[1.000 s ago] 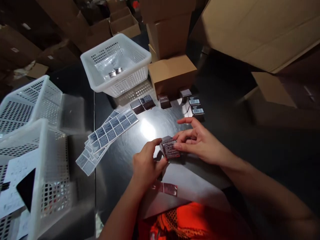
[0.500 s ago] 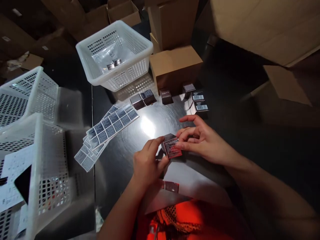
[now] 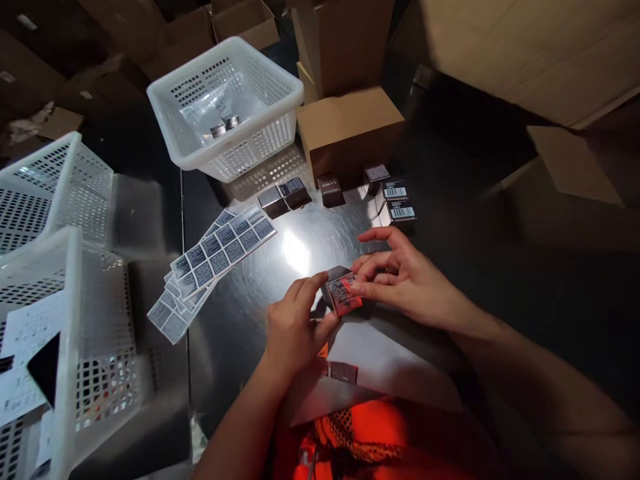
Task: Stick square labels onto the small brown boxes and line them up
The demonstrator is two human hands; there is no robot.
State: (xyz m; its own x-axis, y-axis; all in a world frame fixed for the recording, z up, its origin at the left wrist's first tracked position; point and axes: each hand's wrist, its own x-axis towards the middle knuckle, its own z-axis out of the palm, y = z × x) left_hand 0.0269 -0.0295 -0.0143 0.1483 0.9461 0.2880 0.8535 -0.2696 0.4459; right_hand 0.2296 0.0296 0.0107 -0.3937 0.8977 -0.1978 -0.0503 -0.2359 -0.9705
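A small dark cube box with a printed label on its near face sits above the shiny metal table. My left hand grips the box from the left with thumb and fingers. My right hand presses fingertips on the label at the box's right side. Sheets of printed labels lie fanned out to the left. Several more small dark boxes stand in a row farther back.
A white perforated basket holding two small boxes stands at the back. Two more white baskets sit at the left. A brown carton stands behind the row, with large cartons around. A white sheet lies at the near edge.
The box and both hands stay together almost unmoved. The box tilts slightly and my right fingertips slide over the label. The view has shifted a little.
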